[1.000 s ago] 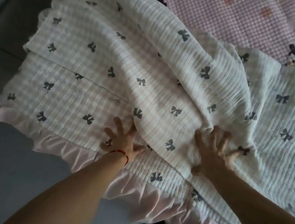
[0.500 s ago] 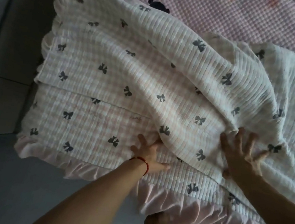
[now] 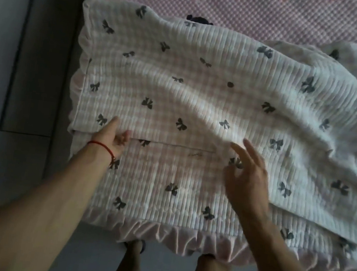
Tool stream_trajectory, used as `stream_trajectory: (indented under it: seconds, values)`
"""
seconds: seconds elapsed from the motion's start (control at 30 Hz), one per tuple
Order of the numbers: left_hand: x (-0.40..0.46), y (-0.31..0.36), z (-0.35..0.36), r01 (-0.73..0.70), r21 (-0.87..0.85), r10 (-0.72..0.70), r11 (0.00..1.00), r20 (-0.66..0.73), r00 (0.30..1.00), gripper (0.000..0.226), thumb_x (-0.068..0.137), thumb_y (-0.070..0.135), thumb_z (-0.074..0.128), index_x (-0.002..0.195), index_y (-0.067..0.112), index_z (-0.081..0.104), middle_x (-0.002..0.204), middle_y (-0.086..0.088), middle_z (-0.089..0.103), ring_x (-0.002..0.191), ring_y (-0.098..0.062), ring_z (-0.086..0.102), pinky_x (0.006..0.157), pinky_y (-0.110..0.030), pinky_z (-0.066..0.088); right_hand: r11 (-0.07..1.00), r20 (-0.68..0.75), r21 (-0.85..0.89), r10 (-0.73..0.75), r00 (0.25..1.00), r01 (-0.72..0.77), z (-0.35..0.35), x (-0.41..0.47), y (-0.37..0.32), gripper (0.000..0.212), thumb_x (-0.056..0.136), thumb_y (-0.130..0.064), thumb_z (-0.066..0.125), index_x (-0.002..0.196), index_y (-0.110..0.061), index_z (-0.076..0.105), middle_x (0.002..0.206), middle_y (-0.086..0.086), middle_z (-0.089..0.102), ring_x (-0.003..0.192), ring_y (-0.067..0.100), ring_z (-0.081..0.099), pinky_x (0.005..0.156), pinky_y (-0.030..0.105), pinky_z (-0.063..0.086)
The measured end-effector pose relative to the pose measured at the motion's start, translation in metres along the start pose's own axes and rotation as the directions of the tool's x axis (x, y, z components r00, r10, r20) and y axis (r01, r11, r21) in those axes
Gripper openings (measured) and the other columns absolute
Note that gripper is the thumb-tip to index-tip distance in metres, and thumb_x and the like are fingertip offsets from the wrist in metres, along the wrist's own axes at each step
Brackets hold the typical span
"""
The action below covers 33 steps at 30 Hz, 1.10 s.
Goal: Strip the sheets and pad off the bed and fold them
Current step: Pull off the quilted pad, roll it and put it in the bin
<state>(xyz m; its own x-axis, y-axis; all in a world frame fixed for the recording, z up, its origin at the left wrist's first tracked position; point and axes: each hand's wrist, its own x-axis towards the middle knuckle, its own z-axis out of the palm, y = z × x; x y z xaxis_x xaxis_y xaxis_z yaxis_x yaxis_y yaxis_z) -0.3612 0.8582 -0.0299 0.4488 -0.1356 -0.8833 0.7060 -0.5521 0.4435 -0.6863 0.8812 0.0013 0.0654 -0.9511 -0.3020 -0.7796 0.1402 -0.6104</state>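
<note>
Now the left hand (image 3: 113,136) has shifted from pressing mid-fold to the near-left corner of the white quilted bow-print pad (image 3: 200,106), thumb on top and fingers tucked under its edge — a pinch. The right hand (image 3: 244,179) has lifted off, fingers spread, holding nothing. Pad lies half-folded on the pink ruffled bed (image 3: 181,235) — smoothing looks finished, next fold likely.

The pad (image 3: 202,88) lies folded over itself at the near edge of the bed (image 3: 270,12), upper layer atop lower. Left hand (image 3: 113,137) at the fold's left end, right hand (image 3: 247,179) to its right, above the lower layer. Floor (image 3: 6,180) on the left.
</note>
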Motion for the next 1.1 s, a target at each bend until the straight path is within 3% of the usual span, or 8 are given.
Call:
stream_trajectory:
  seconds: [0.1, 0.27, 0.33, 0.53, 0.63, 0.73, 0.9, 1.1]
  values:
    - [0.027, 0.021, -0.008, 0.16, -0.129, -0.166, 0.979, -0.037, 0.985, 0.022, 0.092, 0.028, 0.071, 0.103, 0.016, 0.057, 0.077, 0.0, 0.053, 0.054, -0.008, 0.05, 0.039, -0.016, 0.038, 0.99, 0.066, 0.14, 0.009, 0.998, -0.018, 0.052, -0.02, -0.054, 0.042, 0.095, -0.01, 0.061, 0.135, -0.021, 0.063, 0.146, -0.001, 0.056, 0.132, 0.018, 0.053, 0.113, 0.04, 0.043]
    - [0.022, 0.014, -0.074, -0.093, 0.088, 0.09, 0.992, 0.037, 0.995, 0.014, 0.098, 0.027, 0.064, 0.086, 0.024, 0.056, 0.069, 0.005, 0.048, 0.042, -0.002, 0.045, 0.036, -0.016, 0.035, 0.883, 0.252, 0.227, 0.354, 0.901, -0.41, 0.101, -0.021, -0.109, 0.029, 0.098, -0.025, 0.055, 0.113, -0.002, 0.066, 0.09, 0.004, 0.072, 0.064, 0.017, 0.064, 0.056, 0.028, 0.054]
    - [0.018, 0.013, -0.112, -0.138, 0.039, 0.134, 0.99, 0.095, 0.986, 0.011, 0.097, 0.025, 0.065, 0.087, 0.024, 0.061, 0.072, 0.007, 0.055, 0.05, -0.002, 0.052, 0.043, -0.016, 0.044, 0.815, 0.25, 0.278, 0.449, 0.858, -0.508, 0.115, -0.028, -0.122, 0.026, 0.092, -0.028, 0.056, 0.098, -0.003, 0.063, 0.08, 0.007, 0.072, 0.061, 0.018, 0.064, 0.057, 0.032, 0.056]
    - [0.023, -0.014, -0.212, -0.007, -0.017, 0.01, 1.0, 0.193, 0.981, 0.024, 0.092, 0.031, 0.07, 0.112, 0.018, 0.07, 0.109, -0.003, 0.073, 0.103, -0.021, 0.068, 0.091, -0.035, 0.055, 0.245, 0.222, 0.752, 0.78, 0.584, -0.613, 0.151, -0.095, -0.133, 0.042, 0.096, -0.016, 0.061, 0.131, -0.009, 0.039, 0.115, 0.017, 0.06, 0.098, 0.029, 0.066, 0.091, 0.046, 0.059]
    - [0.031, -0.023, -0.227, 0.084, 0.019, -0.086, 0.996, 0.141, 0.986, 0.012, 0.098, 0.027, 0.062, 0.1, 0.015, 0.064, 0.102, -0.002, 0.063, 0.092, -0.014, 0.059, 0.079, -0.026, 0.051, 0.074, 0.136, 0.863, 0.918, 0.373, -0.499, 0.16, -0.116, -0.115, 0.046, 0.091, -0.006, 0.064, 0.129, -0.007, 0.039, 0.112, 0.013, 0.061, 0.093, 0.024, 0.068, 0.083, 0.038, 0.062]
    - [0.05, -0.019, -0.228, 0.113, -0.049, -0.104, 0.992, 0.151, 0.983, 0.018, 0.103, 0.029, 0.054, 0.098, 0.014, 0.062, 0.104, -0.001, 0.064, 0.106, -0.015, 0.058, 0.092, -0.03, 0.048, -0.168, 0.296, 0.937, 0.845, 0.446, -0.305, 0.17, -0.127, -0.091, 0.035, 0.098, -0.006, 0.057, 0.131, 0.004, 0.053, 0.108, 0.018, 0.068, 0.088, 0.029, 0.073, 0.074, 0.038, 0.065]
    - [0.056, -0.008, -0.248, 0.057, -0.146, -0.034, 0.988, 0.158, 0.987, 0.016, 0.103, 0.022, 0.05, 0.105, 0.017, 0.065, 0.108, 0.0, 0.069, 0.102, -0.014, 0.065, 0.095, -0.035, 0.049, 0.093, 0.115, 0.914, 0.873, 0.473, -0.394, 0.177, -0.142, -0.09, 0.013, 0.097, -0.013, 0.067, 0.092, -0.001, 0.07, 0.088, 0.017, 0.076, 0.078, 0.026, 0.077, 0.076, 0.039, 0.064]
    - [0.082, -0.042, -0.269, 0.086, -0.072, -0.081, 0.994, 0.073, 0.994, 0.015, 0.105, 0.021, 0.049, 0.102, 0.013, 0.062, 0.1, -0.004, 0.066, 0.092, -0.017, 0.064, 0.077, -0.033, 0.053, 0.073, 0.143, 0.879, 0.902, 0.408, -0.471, 0.207, -0.155, -0.071, 0.015, 0.098, -0.013, 0.064, 0.1, 0.001, 0.069, 0.09, 0.017, 0.076, 0.079, 0.026, 0.077, 0.078, 0.042, 0.064]
